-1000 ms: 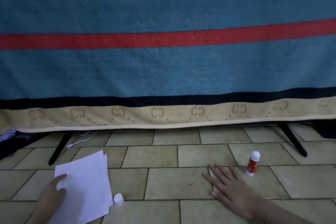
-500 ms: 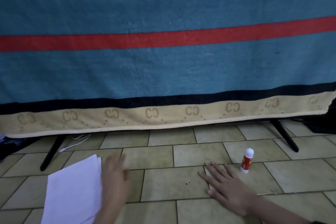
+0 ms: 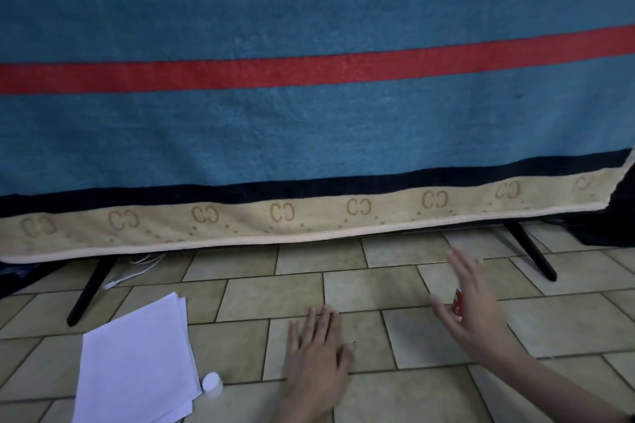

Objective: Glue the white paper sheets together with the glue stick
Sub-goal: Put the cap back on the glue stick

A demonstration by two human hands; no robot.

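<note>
While the left hand [image 3: 318, 359] lies flat on the tiled floor [image 3: 567, 326] with its fingers straight, the right hand [image 3: 472, 306] is raised just above the tiles, its grip wide, fingers spread and thumb apart. The red glue stick [image 3: 458, 303] shows only as a sliver between that thumb and the palm; whether the hand touches it cannot be told. The stack of white paper sheets [image 3: 137, 367] lies on the floor well to the left, with a small white cap [image 3: 212, 384] just beside its right edge. A blue blanket [image 3: 309, 130] hangs behind.
</note>
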